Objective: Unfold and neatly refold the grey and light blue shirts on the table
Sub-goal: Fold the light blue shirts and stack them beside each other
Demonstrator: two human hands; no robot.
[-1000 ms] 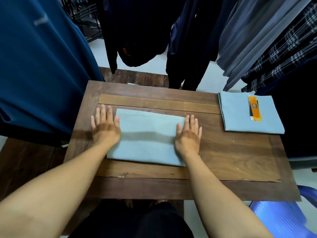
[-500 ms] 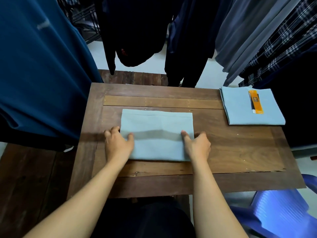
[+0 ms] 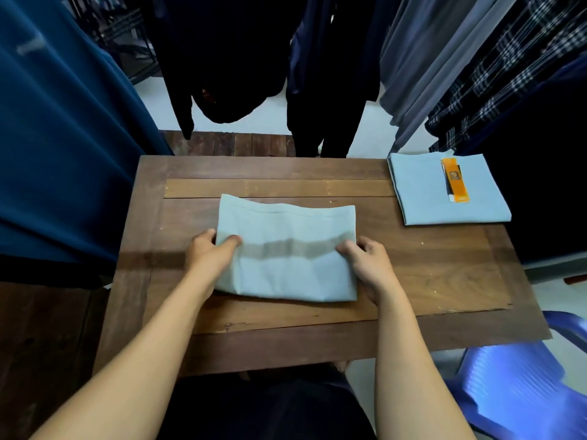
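Fig., head view, as I see it from my station. Centre of frame: folded lt-blue shirt (image 3: 287,265) on table (image 3: 286,331), far edge wavy. L grip (image 3: 211,257) clamped on the shirt's left edge, thumb on top, fingers curled at the edge. R grip (image 3: 368,262) clamped likewise on the right edge. Upper right: 2nd shirt (image 3: 422,198), folded flat at the table corner w/ orange tag (image 3: 455,181) lying on it, well apart from both grips. Lower right: blue chair (image 3: 514,392). Top: dark clothes (image 3: 228,58) hanging.
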